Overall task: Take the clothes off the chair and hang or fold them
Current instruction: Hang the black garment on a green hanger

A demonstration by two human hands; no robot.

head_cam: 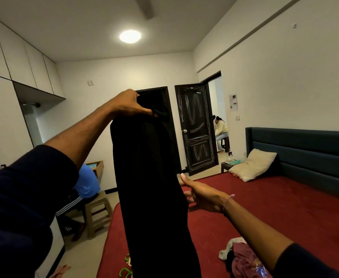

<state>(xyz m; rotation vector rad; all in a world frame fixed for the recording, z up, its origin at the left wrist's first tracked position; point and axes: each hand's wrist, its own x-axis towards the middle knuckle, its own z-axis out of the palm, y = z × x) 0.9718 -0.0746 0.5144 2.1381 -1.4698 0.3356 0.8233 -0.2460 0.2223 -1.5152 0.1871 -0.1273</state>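
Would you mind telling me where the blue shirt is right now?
In the head view it is at left-centre: the blue shirt lies on the beige plastic stool, beside the red bed and just left of the hanging black garment.

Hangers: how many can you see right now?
2 at least, both at the foot of the bed: a green hanger and a second green hanger above it, each partly behind the black garment, which may hide more.
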